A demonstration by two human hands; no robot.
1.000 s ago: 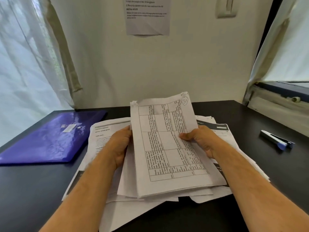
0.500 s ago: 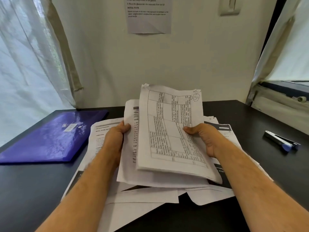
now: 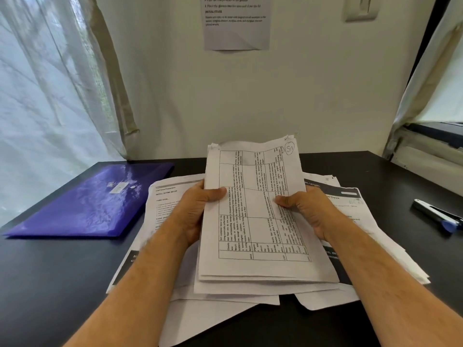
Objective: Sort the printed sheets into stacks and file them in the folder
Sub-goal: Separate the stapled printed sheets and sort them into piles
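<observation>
held sheet (image 3: 253,209) "S-1", wall notice (image 3: 236,22) "INITIAL STATE"

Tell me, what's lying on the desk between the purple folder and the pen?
In the head view, between the purple folder and the pen lies a loose spread of printed sheets, with both hands holding a gathered bundle above it.

Both bare arms reach fwd from the bottom edge, forearms angled in toward each other. Left hand (image 3: 194,211) grips the left edge of a thin stack of white printed sheets w/ a table grid on top (image 3: 253,209); its thumb lies flat across the top page, pointing right, other fingers hidden under the paper. Right hand (image 3: 307,211) grips the right edge the same way, thumb on top pointing left, fingers tucked below. Both wrists are about level, w/ the stack between them. Both hands hold the stack tilted, far end higher.
</observation>
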